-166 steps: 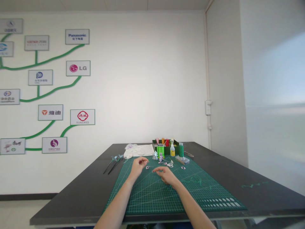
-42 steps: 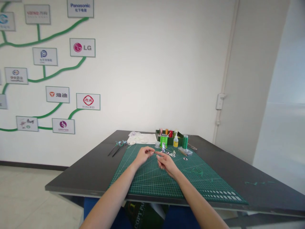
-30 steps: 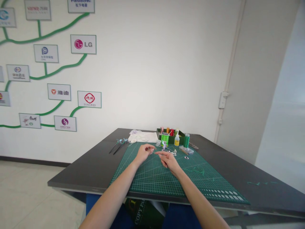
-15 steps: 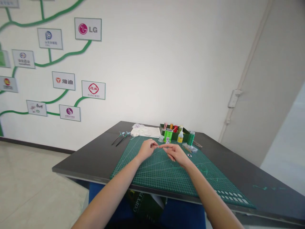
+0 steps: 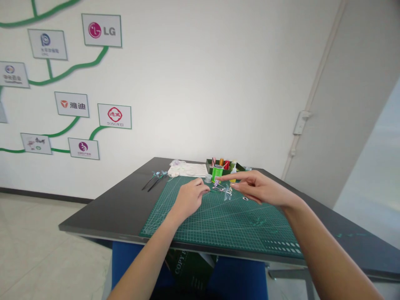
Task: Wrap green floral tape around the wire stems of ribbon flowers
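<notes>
Over the middle of the green cutting mat, my left hand has thumb and fingertips pinched together on the thin stem end of a small flower spray. The spray points right, with pale blue petals and a small purple flower. To its right, my right hand is raised with the index finger stretched out above the flowers. Its thumb is close to the petals, and the other fingers are loosely bent. Whether a fine thread runs between the hands is too small to tell.
Two dark hair sticks with blue flowers lie on the black table left of the mat. Behind are white sheets, a green can, a small clear jar and a dark box of thread spools. A small white-rimmed piece lies on the mat.
My right hand has moved right, away from my left fingertips, and now looks larger. The flower spray between the hands has come into sight. My left hand stays pinched. The view has shifted slightly.
</notes>
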`<control>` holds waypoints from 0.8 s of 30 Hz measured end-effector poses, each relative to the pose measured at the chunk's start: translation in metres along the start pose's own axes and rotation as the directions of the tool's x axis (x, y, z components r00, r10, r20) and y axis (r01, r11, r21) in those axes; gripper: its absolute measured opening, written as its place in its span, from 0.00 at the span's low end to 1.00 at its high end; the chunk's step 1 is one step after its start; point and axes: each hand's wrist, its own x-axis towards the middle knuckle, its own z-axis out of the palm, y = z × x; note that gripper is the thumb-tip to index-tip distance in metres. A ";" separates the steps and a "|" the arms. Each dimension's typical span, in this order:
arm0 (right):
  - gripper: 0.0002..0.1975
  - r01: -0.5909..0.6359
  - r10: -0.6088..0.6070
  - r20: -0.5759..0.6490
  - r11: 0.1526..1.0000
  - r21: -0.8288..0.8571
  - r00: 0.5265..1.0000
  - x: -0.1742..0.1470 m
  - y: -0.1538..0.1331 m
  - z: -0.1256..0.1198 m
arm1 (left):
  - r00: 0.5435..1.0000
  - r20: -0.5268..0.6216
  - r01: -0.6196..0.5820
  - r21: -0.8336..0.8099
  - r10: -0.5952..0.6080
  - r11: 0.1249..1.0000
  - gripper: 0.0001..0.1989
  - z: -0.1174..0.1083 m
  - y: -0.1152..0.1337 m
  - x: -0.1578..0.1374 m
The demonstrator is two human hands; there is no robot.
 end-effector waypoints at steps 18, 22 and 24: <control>0.33 -0.123 0.126 0.064 0.991 -0.051 0.990 0.025 0.042 0.009 | 0.933 -0.348 -0.146 -0.120 0.096 0.982 0.09 -0.044 0.067 -0.022; 0.34 -0.177 0.188 0.232 0.982 -0.067 0.954 -0.009 0.050 0.051 | 0.936 -0.351 -0.076 -0.086 0.041 0.993 0.09 -0.043 0.063 -0.027; 0.34 -0.207 0.209 0.297 0.978 -0.039 0.932 -0.028 0.046 0.066 | 0.939 -0.344 -0.039 -0.086 0.007 0.996 0.10 -0.040 0.060 -0.029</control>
